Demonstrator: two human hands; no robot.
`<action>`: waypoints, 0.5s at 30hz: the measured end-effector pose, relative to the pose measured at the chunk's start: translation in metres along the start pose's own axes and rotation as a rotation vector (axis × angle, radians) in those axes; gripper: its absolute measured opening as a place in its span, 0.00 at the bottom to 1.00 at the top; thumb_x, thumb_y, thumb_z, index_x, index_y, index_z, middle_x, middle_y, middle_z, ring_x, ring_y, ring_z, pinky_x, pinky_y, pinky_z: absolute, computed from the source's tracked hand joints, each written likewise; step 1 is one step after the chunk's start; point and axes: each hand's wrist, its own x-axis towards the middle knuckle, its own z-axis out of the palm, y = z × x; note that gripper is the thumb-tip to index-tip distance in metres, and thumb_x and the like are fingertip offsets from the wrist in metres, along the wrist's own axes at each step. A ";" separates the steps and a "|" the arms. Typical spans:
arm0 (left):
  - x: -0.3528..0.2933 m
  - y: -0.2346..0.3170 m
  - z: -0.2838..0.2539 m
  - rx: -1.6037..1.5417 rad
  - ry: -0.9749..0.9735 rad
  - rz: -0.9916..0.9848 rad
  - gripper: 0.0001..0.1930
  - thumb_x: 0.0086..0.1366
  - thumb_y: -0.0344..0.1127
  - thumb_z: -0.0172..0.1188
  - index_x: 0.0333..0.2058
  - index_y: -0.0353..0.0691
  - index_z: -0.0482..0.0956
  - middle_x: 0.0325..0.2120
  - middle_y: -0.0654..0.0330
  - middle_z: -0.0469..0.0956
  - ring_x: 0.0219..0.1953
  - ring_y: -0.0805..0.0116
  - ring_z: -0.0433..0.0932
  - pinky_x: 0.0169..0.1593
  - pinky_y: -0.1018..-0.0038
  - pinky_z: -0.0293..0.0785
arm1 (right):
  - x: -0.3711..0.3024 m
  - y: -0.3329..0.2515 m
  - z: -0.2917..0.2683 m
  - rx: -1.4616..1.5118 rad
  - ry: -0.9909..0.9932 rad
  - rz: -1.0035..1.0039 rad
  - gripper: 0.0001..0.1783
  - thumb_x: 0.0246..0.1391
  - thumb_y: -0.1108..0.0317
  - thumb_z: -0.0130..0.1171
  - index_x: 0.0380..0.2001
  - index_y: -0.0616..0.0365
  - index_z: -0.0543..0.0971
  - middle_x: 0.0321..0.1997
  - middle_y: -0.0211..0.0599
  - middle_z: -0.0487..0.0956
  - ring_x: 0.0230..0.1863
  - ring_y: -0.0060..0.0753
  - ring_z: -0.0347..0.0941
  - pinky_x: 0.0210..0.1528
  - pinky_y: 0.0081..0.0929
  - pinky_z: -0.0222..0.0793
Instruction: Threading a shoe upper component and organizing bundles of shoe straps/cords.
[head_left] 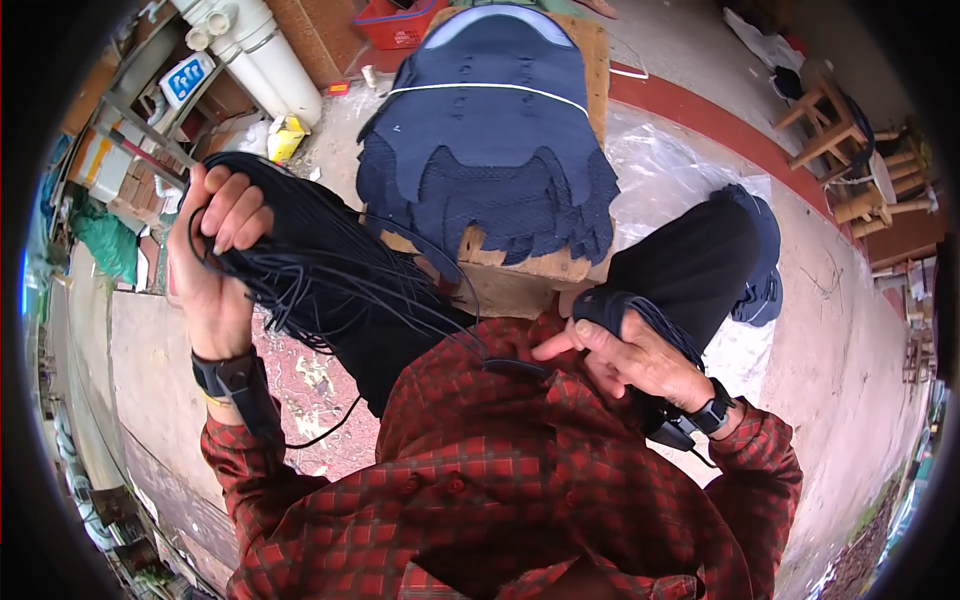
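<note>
From the head camera, here's the left hand [228,215] up at about ten o'clock, fingers curled tight around one end of a bundle of dark cords [320,235]! The bundle starts right inside that fist and spills off toward the centre, draping along the thigh in black trousers, a mass of thin strands. A few of them arc away, reaching over the checked shirt [470,450], where a narrow dark piece [515,367] lies just below centre.

Over to four o'clock, and there's the right hand [645,360], low by the lap, well apart from the left, its index finger pointing toward nine. A dark coil [610,308] sits against it, touching; the fingers beneath are half hidden, so I can't tell how firmly they close.

Dead ahead at twelve, the wooden worktop [592,60] carries a stack of dark blue pieces [485,140], a white cord [490,86] across it. And at three, another dark blue bundle [765,260] beside the knee!
</note>
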 end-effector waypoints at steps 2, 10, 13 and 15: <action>0.008 0.001 -0.003 -0.025 -0.036 -0.004 0.12 0.75 0.37 0.42 0.30 0.40 0.65 0.16 0.70 0.57 0.18 0.79 0.54 0.23 0.79 0.56 | 0.016 -0.016 0.010 0.080 -0.159 0.020 0.30 0.67 0.46 0.43 0.43 0.67 0.76 0.25 0.34 0.81 0.12 0.15 0.60 0.18 0.15 0.59; 0.022 0.006 -0.013 0.030 0.039 0.002 0.15 0.75 0.42 0.44 0.28 0.43 0.65 0.14 0.72 0.56 0.14 0.81 0.54 0.21 0.80 0.55 | 0.027 -0.025 0.021 0.082 -0.262 0.170 0.23 0.67 0.48 0.46 0.43 0.59 0.74 0.34 0.30 0.80 0.20 0.12 0.61 0.22 0.12 0.60; 0.016 0.010 -0.030 0.166 0.076 0.050 0.20 0.75 0.46 0.44 0.22 0.47 0.61 0.13 0.72 0.54 0.14 0.81 0.52 0.20 0.80 0.53 | 0.014 -0.020 0.021 0.186 -0.099 0.076 0.21 0.65 0.51 0.50 0.39 0.61 0.75 0.29 0.27 0.77 0.19 0.09 0.57 0.19 0.11 0.53; 0.011 0.011 -0.036 0.306 0.180 0.098 0.23 0.75 0.47 0.44 0.18 0.50 0.56 0.12 0.72 0.52 0.14 0.80 0.50 0.18 0.79 0.50 | 0.006 -0.013 0.014 0.263 -0.044 -0.008 0.20 0.64 0.51 0.53 0.38 0.61 0.75 0.29 0.27 0.77 0.22 0.10 0.59 0.22 0.12 0.55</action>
